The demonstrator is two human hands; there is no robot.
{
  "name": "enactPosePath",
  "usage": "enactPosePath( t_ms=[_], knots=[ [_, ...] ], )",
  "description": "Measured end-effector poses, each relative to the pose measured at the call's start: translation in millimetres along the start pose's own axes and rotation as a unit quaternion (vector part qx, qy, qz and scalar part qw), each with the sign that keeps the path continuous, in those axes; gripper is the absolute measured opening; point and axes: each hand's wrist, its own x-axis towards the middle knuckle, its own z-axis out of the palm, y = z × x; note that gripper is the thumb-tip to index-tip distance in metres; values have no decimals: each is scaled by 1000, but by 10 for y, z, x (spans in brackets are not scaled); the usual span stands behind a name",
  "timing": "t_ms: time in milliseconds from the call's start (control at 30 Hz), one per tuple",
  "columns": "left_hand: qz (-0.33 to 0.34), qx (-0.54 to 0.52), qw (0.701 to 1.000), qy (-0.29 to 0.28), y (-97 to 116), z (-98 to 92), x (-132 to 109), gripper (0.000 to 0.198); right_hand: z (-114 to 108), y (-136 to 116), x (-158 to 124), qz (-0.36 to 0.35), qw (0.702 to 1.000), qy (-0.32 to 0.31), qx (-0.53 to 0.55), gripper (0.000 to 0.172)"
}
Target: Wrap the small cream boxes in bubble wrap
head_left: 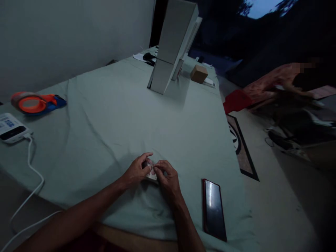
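A small pale packet or box [151, 175] with pinkish marks lies near the front of the cloth-covered table [105, 115], between my two hands. My left hand [136, 170] holds its left side, with the thumb on top and the index finger stretched over the far edge. On the other side, my right hand [167, 176] pinches at its upper right corner with thumb and index finger. The fingers hide part of the packet, and its print is too small to read.
A phone [214, 208] lies right of my hands. At the left are an orange and blue tape dispenser [33, 104] and a white device [12, 128] with a cable. Tall white panels [170, 45] and a brown box [199, 74] stand farther back. A person [273, 82] is at the right.
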Motion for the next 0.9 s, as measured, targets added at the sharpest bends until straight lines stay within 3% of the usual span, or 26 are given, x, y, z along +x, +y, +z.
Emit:
enactPosePath(
  t_ms=[133,333,467,567,667,767,900],
  knots=[
    [3,33,999,17,-14,10,-23,53,-58,-19,-10,-50,996,-35,-68,17],
    [-8,-8,1000,0,15,-24,-47,52,-198,-96,-38,-110,973,-101,-177,18],
    [-18,-28,999,-5,0,-51,-52,57,-229,-123,-62,-147,957,-100,-230,23],
    [35,44,998,41,-35,-52,-71,54,-203,-116,-70,-163,956,-79,-232,21],
    [139,142,977,83,-57,-45,-108,41,-182,-101,-72,-162,960,-70,-215,18],
    [221,206,949,86,-56,-36,-160,23,-184,-92,-72,-161,962,-69,-208,17],
    [274,262,920,96,-53,-21,-217,18,-184,-93,-73,-172,961,-63,-208,15]
  ],
)
